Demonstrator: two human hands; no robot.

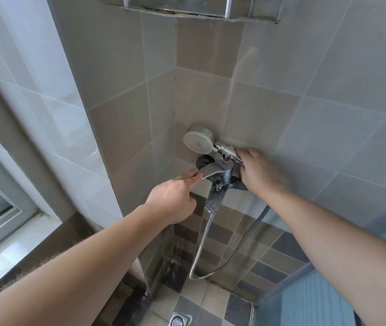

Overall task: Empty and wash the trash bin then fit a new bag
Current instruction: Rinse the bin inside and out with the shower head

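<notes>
A chrome shower mixer (220,182) is fixed to the tiled wall in the corner. My left hand (175,198) pinches its flat lever handle (211,171) between thumb and fingers. My right hand (256,169) is closed around the chrome handle of the white round shower head (199,142), which lies across the top of the mixer. A metal hose (201,243) loops down from the mixer and back up under my right arm. A pale blue object (314,300) shows at the bottom right; I cannot tell whether it is the trash bin. No bag is in view.
A floor drain (179,320) sits in the tiled floor below. The floor under the mixer looks wet. A metal wall rack (201,9) hangs overhead. A window with its sill (6,243) runs along the left.
</notes>
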